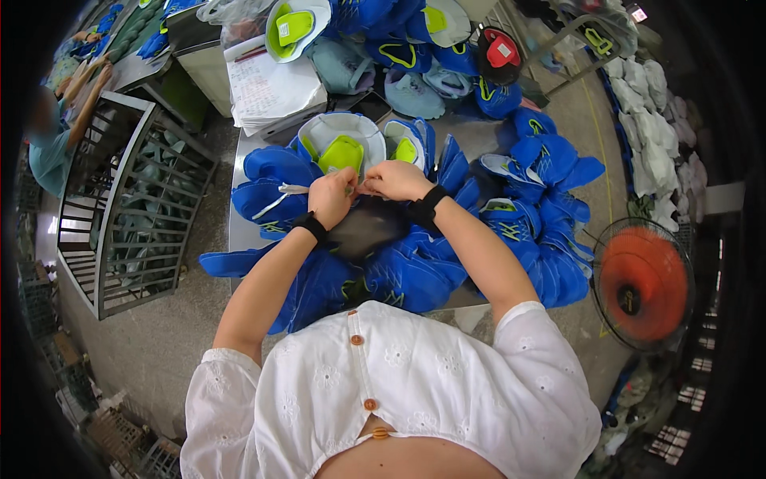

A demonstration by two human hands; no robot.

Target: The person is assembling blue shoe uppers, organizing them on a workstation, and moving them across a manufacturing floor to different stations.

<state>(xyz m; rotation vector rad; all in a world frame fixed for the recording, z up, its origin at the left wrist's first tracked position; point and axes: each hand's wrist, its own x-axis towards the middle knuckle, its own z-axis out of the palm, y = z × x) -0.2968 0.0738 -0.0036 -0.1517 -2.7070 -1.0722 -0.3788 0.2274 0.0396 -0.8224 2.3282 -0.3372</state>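
My left hand (333, 196) and my right hand (396, 180) are close together over the worktable, both closed with fingertips nearly meeting. A white, strip-like thing (294, 189) sticks out from the outer side of my left fist. What my right fingers pinch is too small to make out. Just beyond my hands lies a blue shoe upper with white lining and a lime-green patch (341, 154). Another blue upper (275, 172) lies left of my left hand. More blue uppers (399, 275) are heaped below my hands, around a dark, smooth patch of the tabletop (365, 229).
Stacked blue uppers (531, 215) cover the table's right side. Written papers (270, 89) and pale grey-blue shoes (413, 94) lie at the back. A metal cage cart (104, 239) stands left, near another person (49, 160). An orange fan (642, 283) stands right, below white bundles (648, 120).
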